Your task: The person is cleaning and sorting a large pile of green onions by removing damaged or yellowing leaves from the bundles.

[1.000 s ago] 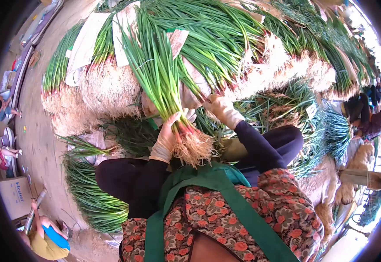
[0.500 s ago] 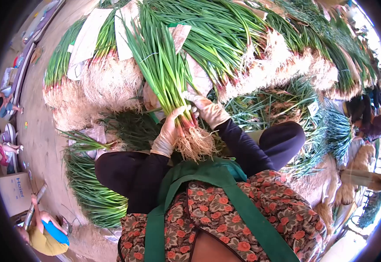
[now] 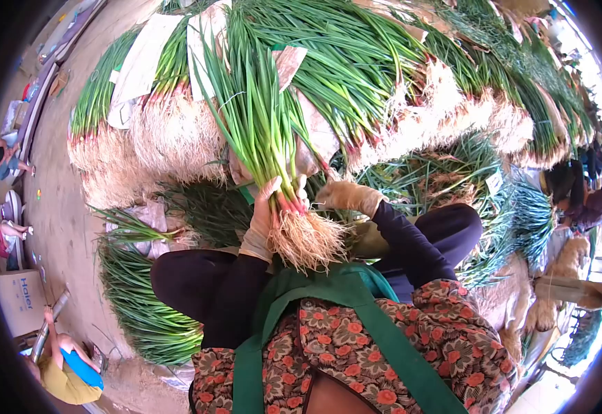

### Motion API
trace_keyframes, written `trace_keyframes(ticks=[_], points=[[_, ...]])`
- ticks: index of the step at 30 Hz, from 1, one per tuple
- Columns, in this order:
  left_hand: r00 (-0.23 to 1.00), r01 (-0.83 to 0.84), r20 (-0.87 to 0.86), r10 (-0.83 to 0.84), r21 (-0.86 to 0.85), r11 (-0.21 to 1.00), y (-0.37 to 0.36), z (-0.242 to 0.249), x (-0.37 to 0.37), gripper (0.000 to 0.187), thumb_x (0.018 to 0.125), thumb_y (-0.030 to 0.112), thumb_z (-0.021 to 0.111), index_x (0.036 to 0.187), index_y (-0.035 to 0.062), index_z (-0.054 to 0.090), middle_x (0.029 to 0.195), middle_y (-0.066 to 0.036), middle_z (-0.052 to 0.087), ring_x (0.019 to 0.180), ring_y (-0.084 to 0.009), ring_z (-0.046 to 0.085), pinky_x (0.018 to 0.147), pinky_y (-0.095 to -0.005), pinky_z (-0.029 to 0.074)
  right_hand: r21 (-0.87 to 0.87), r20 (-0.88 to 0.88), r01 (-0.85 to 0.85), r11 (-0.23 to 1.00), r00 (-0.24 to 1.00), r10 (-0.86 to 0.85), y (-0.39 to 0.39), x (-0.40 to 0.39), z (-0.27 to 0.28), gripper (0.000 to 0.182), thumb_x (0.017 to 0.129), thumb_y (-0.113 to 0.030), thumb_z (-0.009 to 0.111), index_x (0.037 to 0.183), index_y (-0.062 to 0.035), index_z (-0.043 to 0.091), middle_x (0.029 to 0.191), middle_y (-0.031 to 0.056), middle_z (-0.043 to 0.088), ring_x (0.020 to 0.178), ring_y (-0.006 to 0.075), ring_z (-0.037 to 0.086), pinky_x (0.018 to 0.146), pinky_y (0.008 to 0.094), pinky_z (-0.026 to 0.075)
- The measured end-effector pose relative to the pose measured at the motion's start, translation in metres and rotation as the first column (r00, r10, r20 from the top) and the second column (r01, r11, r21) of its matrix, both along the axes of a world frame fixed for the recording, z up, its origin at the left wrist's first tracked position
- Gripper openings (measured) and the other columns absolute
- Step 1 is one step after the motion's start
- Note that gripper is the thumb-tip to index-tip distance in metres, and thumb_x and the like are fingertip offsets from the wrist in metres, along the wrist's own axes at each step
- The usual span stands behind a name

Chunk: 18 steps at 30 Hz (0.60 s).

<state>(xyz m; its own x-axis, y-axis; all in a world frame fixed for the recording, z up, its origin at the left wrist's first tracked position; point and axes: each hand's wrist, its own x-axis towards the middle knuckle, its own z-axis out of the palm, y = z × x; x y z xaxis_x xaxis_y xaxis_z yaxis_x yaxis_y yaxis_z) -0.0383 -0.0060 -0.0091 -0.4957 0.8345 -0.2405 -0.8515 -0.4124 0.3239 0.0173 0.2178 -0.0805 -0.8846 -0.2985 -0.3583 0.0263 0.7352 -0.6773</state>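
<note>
A bundle of green onions (image 3: pixel 270 131), with reddish bases and pale tangled roots, lies across my lap with its leaves pointing away from me. My gloved left hand (image 3: pixel 265 214) is wrapped round the stems just above the roots. To the right of the bundle, my gloved right hand (image 3: pixel 349 196) has curled fingers close to a single onion stalk (image 3: pixel 327 169); whether it grips anything is hidden. Beyond the bundle lies a large pile of onions (image 3: pixel 342 62) with roots toward me.
More onions (image 3: pixel 146 297) lie at my left, and loose onions (image 3: pixel 446 179) are heaped at my right. A cardboard box (image 3: pixel 23 303) stands at far left. People sit along the left edge, one near a metal pole (image 3: pixel 52 324). Another person (image 3: pixel 594 200) is at far right.
My right hand has moved off the bundle to the right and slightly down. The bundle's root end has shifted a little toward me, still in my left hand.
</note>
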Motion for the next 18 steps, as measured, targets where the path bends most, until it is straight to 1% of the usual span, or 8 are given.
trace_keyframes(ticks=[3,4,8,11,12,13,15,18], points=[[0.998,0.056,-0.026,-0.056,0.025,0.998,0.005,0.004,-0.001,0.051,0.089,0.041,0.046,0.112,-0.0048,0.047,0.088,-0.014,0.055,0.076,-0.0263,0.056,0.070,-0.0380,0.048,-0.294,0.014,0.645,0.705,0.741,-0.671,0.006,-0.015,0.024,0.037,0.089,-0.036,0.050,0.106,-0.0058,0.062,0.099,0.0168,0.064,0.093,0.0291,0.061,0.082,0.0362,0.046],[0.998,0.050,-0.044,-0.049,0.026,0.998,0.008,0.004,0.000,0.051,0.089,0.040,0.046,0.113,-0.0046,0.047,0.090,-0.014,0.055,0.076,-0.0260,0.056,0.070,-0.0381,0.048,-0.298,-0.171,0.657,0.693,0.677,-0.716,0.012,-0.019,-0.011,0.040,0.087,-0.040,0.051,0.102,-0.0045,0.062,0.091,0.0175,0.065,0.088,0.0318,0.062,0.080,0.0392,0.047],[0.998,0.028,0.057,-0.031,0.038,0.999,0.009,-0.001,-0.003,0.048,0.089,0.034,0.049,0.118,-0.0042,0.045,0.099,-0.015,0.055,0.089,-0.0292,0.058,0.078,-0.0402,0.048,0.228,-0.273,0.393,0.891,0.904,-0.329,0.010,-0.020,-0.023,0.042,0.083,-0.044,0.056,0.094,-0.0030,0.062,0.087,0.0188,0.064,0.088,0.0335,0.061,0.078,0.0389,0.048],[0.999,-0.032,0.027,0.036,-0.128,0.991,0.012,0.015,0.003,0.051,0.089,0.031,0.051,0.122,-0.0064,0.043,0.107,-0.018,0.057,0.104,-0.0342,0.056,0.089,-0.0413,0.046,0.059,-0.318,0.495,0.867,0.832,-0.454,-0.020,0.008,0.079,0.032,0.082,-0.037,0.058,0.090,-0.0061,0.062,0.081,0.0158,0.061,0.080,0.0284,0.061,0.064,0.0380,0.048],[0.983,0.166,-0.074,-0.166,0.000,0.986,0.001,-0.011,-0.014,0.052,0.089,0.031,0.051,0.124,-0.0070,0.041,0.107,-0.018,0.057,0.105,-0.0346,0.055,0.091,-0.0409,0.045,0.181,-0.275,0.341,0.922,0.918,-0.285,-0.028,0.020,0.101,0.030,0.082,-0.034,0.059,0.093,-0.0067,0.061,0.081,0.0162,0.061,0.077,0.0279,0.060,0.062,0.0381,0.048],[0.991,0.111,-0.063,-0.116,-0.081,0.991,0.006,0.000,-0.008,0.053,0.089,0.032,0.051,0.124,-0.0069,0.042,0.107,-0.018,0.057,0.103,-0.0332,0.055,0.090,-0.0398,0.046,0.303,-0.549,0.152,0.941,0.835,0.042,-0.031,0.034,0.087,0.022,0.086,-0.026,0.054,0.086,-0.0054,0.060,0.082,0.0124,0.061,0.074,0.0296,0.059,0.062,0.0364,0.048],[0.998,0.006,-0.057,-0.020,-0.248,0.969,0.017,0.023,0.006,0.053,0.089,0.032,0.050,0.124,-0.0069,0.042,0.105,-0.017,0.057,0.099,-0.0305,0.056,0.087,-0.0377,0.047,-0.031,-0.264,0.157,0.987,0.951,-0.159,-0.044,0.057,0.101,0.026,0.086,-0.028,0.055,0.093,-0.0041,0.061,0.084,0.0131,0.062,0.080,0.0248,0.060,0.068,0.0337,0.048],[0.999,-0.025,0.023,0.027,-0.079,0.997,0.018,0.006,0.008,0.051,0.089,0.033,0.051,0.121,-0.0062,0.044,0.105,-0.016,0.058,0.092,-0.0289,0.058,0.083,-0.0384,0.049,-0.353,0.392,0.160,0.922,0.920,-0.009,-0.012,0.046,0.098,0.036,0.086,-0.029,0.058,0.109,-0.0011,0.057,0.104,0.0095,0.063,0.096,0.0190,0.058,0.085,0.0323,0.046]])
